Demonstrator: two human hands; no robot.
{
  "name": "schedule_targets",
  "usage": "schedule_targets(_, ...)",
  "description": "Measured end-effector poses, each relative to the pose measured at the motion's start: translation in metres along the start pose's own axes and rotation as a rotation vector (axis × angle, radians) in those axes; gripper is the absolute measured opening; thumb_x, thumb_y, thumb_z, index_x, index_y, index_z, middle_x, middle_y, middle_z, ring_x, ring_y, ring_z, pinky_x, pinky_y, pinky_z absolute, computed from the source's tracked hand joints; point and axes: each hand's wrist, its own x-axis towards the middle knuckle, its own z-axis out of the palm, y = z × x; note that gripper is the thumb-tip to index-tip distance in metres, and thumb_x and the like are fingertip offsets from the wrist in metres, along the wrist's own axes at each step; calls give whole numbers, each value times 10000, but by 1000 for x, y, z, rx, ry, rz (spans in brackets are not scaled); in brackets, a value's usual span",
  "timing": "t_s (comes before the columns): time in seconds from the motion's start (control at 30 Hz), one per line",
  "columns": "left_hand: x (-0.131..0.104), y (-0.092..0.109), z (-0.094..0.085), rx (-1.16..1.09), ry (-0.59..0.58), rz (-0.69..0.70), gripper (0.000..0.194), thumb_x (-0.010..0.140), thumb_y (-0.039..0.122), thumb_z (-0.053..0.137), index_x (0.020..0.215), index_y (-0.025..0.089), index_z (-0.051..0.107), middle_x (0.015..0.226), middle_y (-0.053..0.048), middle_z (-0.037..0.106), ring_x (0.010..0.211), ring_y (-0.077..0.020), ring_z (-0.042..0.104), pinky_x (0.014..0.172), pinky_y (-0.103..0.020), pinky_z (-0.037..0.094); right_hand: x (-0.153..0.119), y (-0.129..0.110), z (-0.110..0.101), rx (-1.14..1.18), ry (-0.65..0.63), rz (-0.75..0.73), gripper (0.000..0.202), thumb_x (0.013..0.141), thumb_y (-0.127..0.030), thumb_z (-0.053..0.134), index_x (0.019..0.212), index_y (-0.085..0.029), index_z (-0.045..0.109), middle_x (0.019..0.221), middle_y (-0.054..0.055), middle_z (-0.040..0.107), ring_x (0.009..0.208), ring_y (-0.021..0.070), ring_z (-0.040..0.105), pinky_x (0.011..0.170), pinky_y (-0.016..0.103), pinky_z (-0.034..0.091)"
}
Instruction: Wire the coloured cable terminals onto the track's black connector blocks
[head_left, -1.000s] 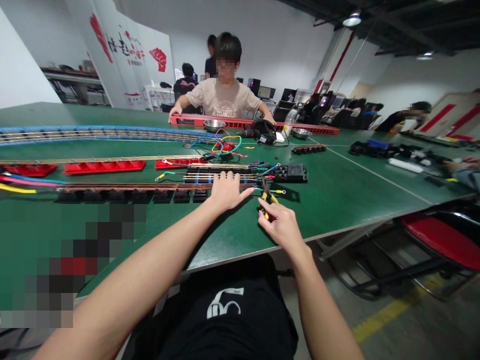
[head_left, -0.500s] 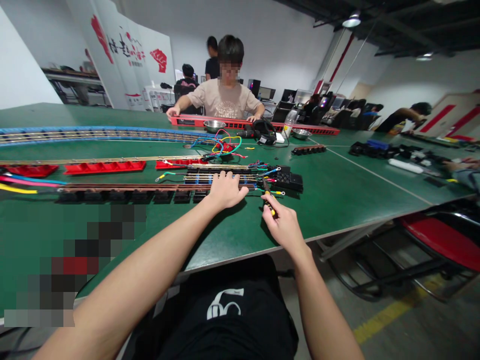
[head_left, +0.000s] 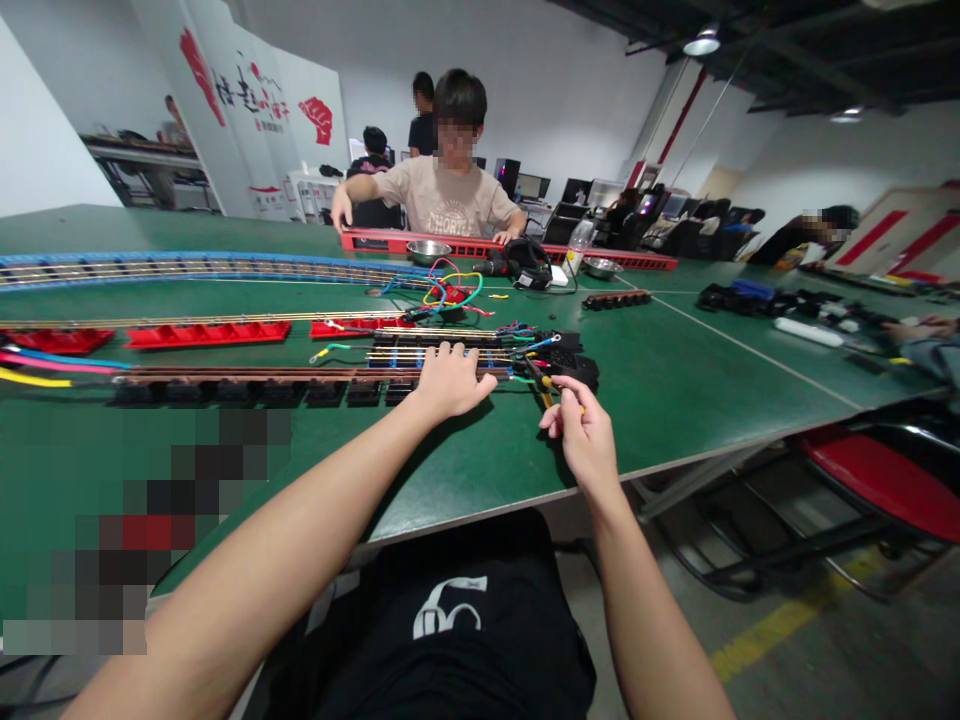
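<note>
My left hand lies spread and flat on the right part of a long rail assembly with brown bars and black blocks. Yellow-and-black pliers are in my right hand, whose fingers curl round the handles. The jaws touch or nearly touch the wire ends at the assembly's right end; the exact contact is too small to tell. A black block lies just beyond the pliers, and a blue wire with a ring terminal sticks out above them.
Across the green table, a person touches a long red rail. Metal bowls, a bottle, a black headset and loose coloured wires lie beyond my hands. Red trays stand left.
My right hand has moved right and slightly up, and the pliers' handles have swung right and look wider apart. The left hand has stayed in place. The person's hand at the red rail's left end has lifted.
</note>
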Motion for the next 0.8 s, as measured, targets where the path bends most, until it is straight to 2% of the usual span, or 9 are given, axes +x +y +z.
schedule_targets(0.1,0,0,0,5,3,5,543,896,522,332,1163,144,615,1175,-158,627,1081,-333,541,906,-465,401,3,4,0,58,30,61,476,882,-490,549,1206,-142,578,611,-14,622,490,113,508,495,225,421)
schedule_targets(0.2,0,0,0,9,-10,-2,547,896,531,330,1170,151,613,1182,-151,625,1087,-329,538,908,-457,400,3,5,0,-40,73,54,505,884,-496,541,1229,-134,609,615,-6,632,473,112,504,483,230,418)
schedule_targets(0.37,0,1,-1,15,-16,-7,538,895,527,337,1175,156,608,1190,-145,622,1091,-322,537,913,-448,398,-6,-2,0,-337,246,-124,435,914,-437,505,1165,-131,686,575,1,639,507,132,585,574,244,464)
schedule_targets(0.5,0,0,-1,10,-13,-3,546,895,531,336,1173,150,610,1186,-151,621,1089,-326,536,912,-454,397,-11,-6,2,-410,308,-217,408,932,-413,485,1141,-136,699,580,12,656,512,144,609,579,242,476)
schedule_targets(0.57,0,0,0,6,-13,-4,555,896,538,330,1177,150,609,1189,-153,619,1091,-328,536,911,-456,397,-10,-4,2,-409,321,-239,403,933,-411,485,1160,-148,690,685,42,706,557,154,631,618,256,496)
schedule_targets(0.63,0,0,0,3,-16,-5,561,896,544,327,1182,151,607,1192,-152,618,1092,-329,535,908,-455,398,-7,-1,1,-389,313,-249,401,935,-409,480,1185,-163,675,880,84,742,642,168,658,683,281,516)
schedule_targets(0.7,0,0,0,4,-19,-8,564,896,549,328,1189,155,604,1198,-150,617,1097,-329,534,910,-454,397,-3,2,0,-366,247,-235,405,936,-407,471,1214,-176,654,1040,106,729,711,178,671,734,304,525)
schedule_targets(0.8,0,0,-1,4,-20,-6,567,896,554,328,1199,158,598,1202,-149,615,1101,-326,535,915,-453,394,3,6,-1,-353,122,-179,425,937,-412,457,1255,-183,621,1057,104,724,701,175,663,745,315,532)
